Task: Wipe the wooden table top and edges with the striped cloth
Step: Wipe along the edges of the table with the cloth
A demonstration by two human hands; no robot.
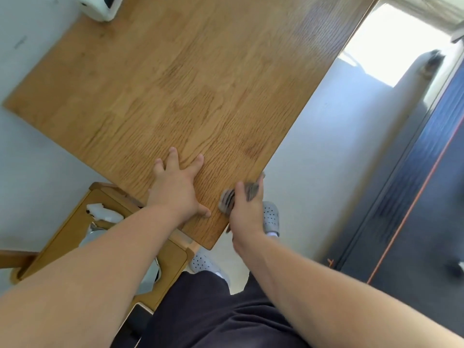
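Observation:
The wooden table top point(175, 84) fills the upper middle of the head view, one corner pointing toward me. My left hand point(177, 188) lies flat on the wood near that corner, fingers spread, holding nothing. My right hand point(244, 209) grips the striped cloth point(227, 198), grey and white, blurred, pressed against the table's right edge just beside the near corner. Most of the cloth is hidden under the hand.
A white appliance point(100, 6) stands at the table's far left corner. A wooden chair point(75, 234) with white and grey items on its seat sits below left. My grey perforated shoes point(271, 217) rest on the pale floor. A dark cabinet point(414, 197) runs along the right.

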